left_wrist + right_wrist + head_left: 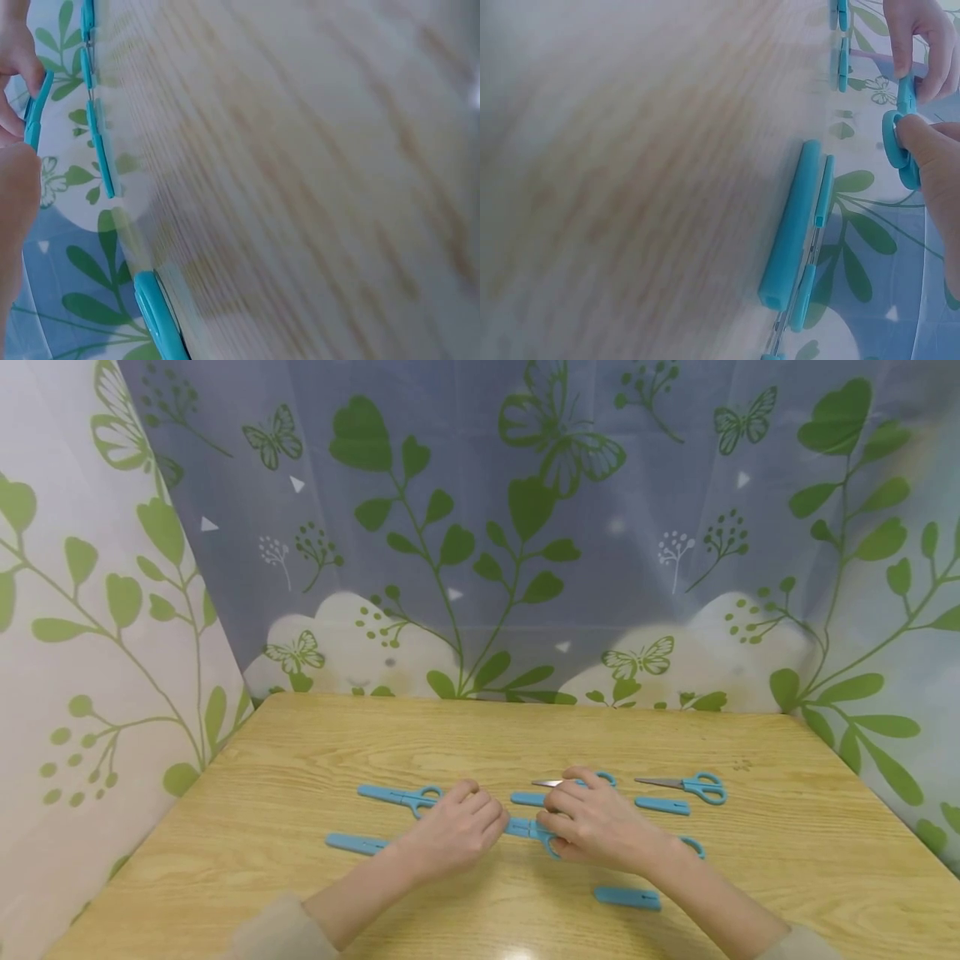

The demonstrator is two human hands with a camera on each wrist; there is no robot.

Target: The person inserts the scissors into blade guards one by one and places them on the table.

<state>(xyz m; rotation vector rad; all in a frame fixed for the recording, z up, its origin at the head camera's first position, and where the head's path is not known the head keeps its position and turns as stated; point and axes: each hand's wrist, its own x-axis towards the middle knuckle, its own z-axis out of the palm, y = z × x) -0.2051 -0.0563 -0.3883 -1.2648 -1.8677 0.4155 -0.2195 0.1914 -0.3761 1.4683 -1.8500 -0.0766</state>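
Note:
Both hands hold one pair of blue-handled scissors (553, 845) in the air above the wooden table. My left hand (453, 828) pinches the far end of the blue blade cover (519, 827), which sits over the blades. The right hand (600, 827) grips the handle loops, as the right wrist view also shows, where the handles (891, 139) meet the cover (907, 94). Cover and handles lie in line, close together. Below the left hand rests a loose cover (354, 842), partly hidden by the wrist. Behind the right hand are bare-bladed scissors (546, 782) and their cover (527, 797).
Covered scissors (390, 796) lie left of the left hand. To the right are uncovered scissors (701, 787) with a cover (662, 806) before them. Another scissors handle (693, 847) shows behind the right forearm, and a cover (627, 898) lies nearer. A patterned cloth (480, 527) hangs behind the table.

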